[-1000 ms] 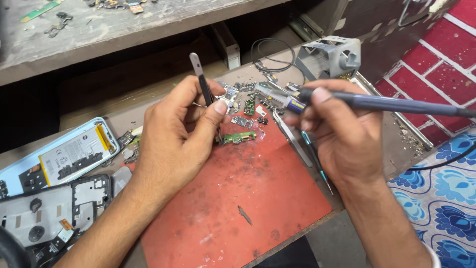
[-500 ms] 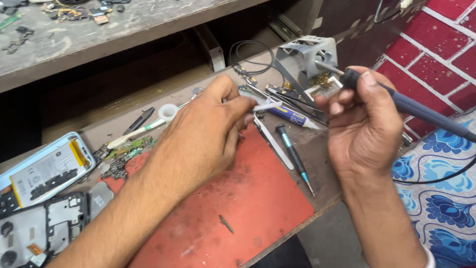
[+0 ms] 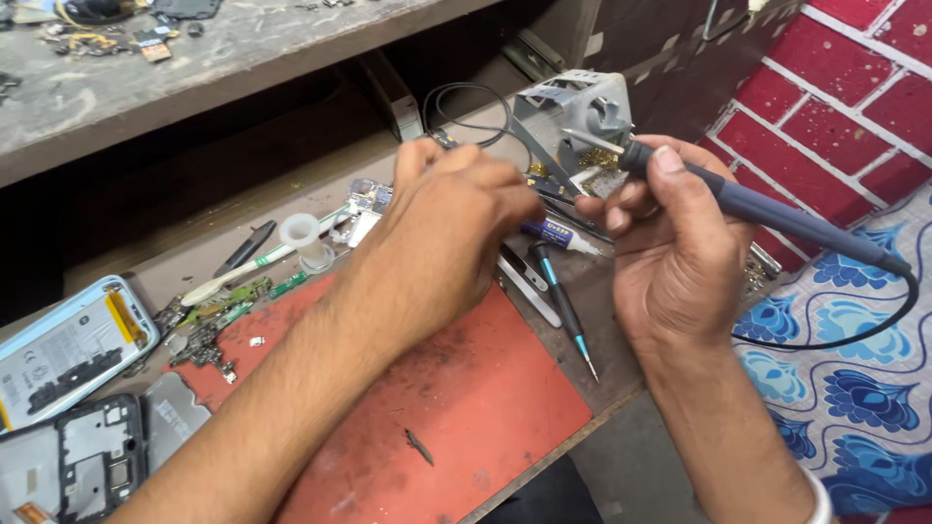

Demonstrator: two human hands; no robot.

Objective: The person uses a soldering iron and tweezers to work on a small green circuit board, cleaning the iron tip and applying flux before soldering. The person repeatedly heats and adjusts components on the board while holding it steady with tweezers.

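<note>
Gripping the soldering iron (image 3: 777, 215) like a pen, the right hand (image 3: 670, 262) holds it at 3 o'clock of the scene, fingers closed around the dark handle, tip pointing to 11 o'clock and touching the metal stand (image 3: 573, 112). One second ago this tip was low over the small boards on the red mat (image 3: 456, 408); now it has moved up and away to the stand, so I judge the soldering is paused and the tip is being cleaned or parked. The left hand (image 3: 451, 238) has also left the mat and sits curled at 12 o'clock of it, near the stand; what its fingers pinch I cannot tell. A blue screwdriver (image 3: 563, 306) lies between the hands. Green boards (image 3: 238, 299) rest at 9 o'clock, an opened phone (image 3: 63, 349) further left.
</note>
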